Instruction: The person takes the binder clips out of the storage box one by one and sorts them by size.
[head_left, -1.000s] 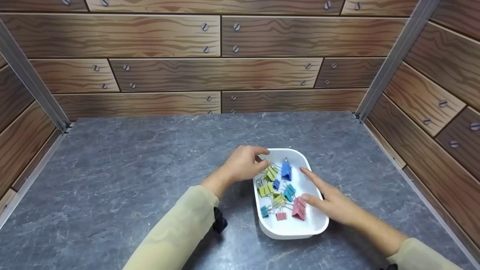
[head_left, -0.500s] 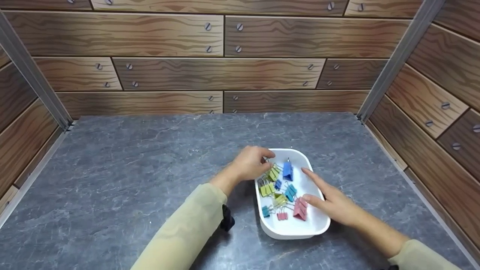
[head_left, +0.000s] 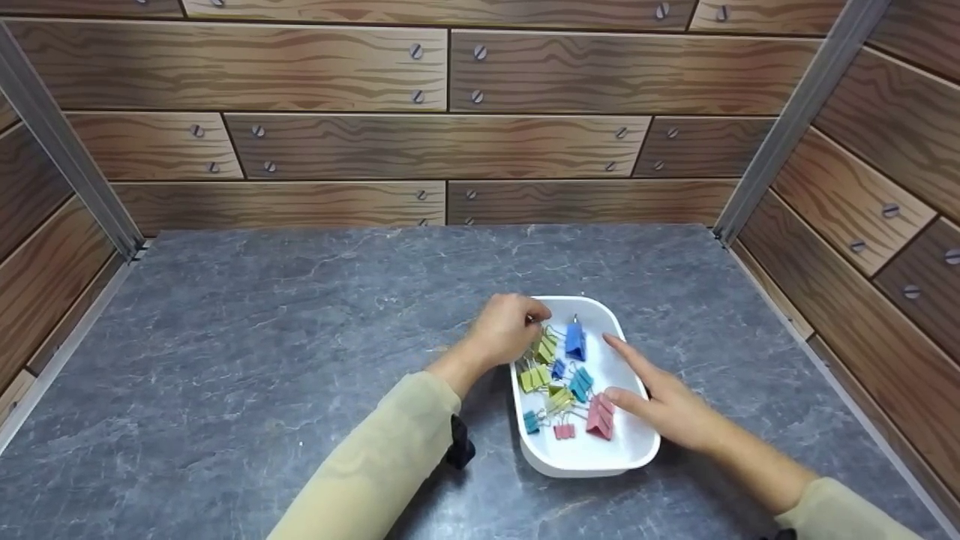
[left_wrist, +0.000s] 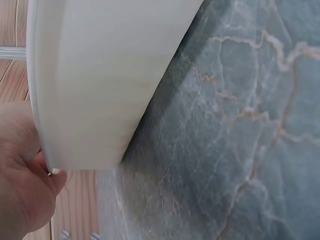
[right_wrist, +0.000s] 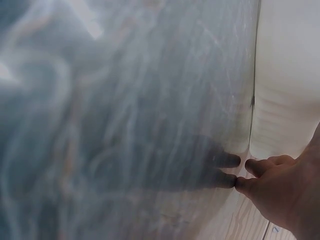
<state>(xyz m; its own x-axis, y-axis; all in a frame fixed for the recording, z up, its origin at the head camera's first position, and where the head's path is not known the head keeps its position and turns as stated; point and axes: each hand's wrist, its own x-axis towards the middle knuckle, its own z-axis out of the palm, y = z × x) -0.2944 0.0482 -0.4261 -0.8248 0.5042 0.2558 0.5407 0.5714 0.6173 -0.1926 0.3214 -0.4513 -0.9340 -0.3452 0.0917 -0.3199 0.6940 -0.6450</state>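
Observation:
In the head view, a white plastic tub (head_left: pixel 637 456) holds several binder clips: yellow-green ones (head_left: pixel 534 379), a large blue one (head_left: pixel 574 341), a small blue one (head_left: pixel 558 368), teal ones (head_left: pixel 580 384) and pink ones (head_left: pixel 599 417). My left hand (head_left: pixel 504 330) reaches over the tub's far left corner, thumb and index finger together. A tiny metallic glint shows at those fingertips in the left wrist view; the clip pinched there is mostly hidden. My right hand (head_left: pixel 679 412) lies over the right rim, thumb and index finger extended inward above the tub.
The tub stands on a grey marbled tabletop (head_left: pixel 300 322), right of centre. Wood-patterned panels (head_left: pixel 330 142) rise at the back and both sides, with metal posts (head_left: pixel 795 112) at the corners.
My left hand has shifted slightly right and deeper into the tub's far left corner, and its thumb and index finger have closed together. The right hand stays in place on the rim.

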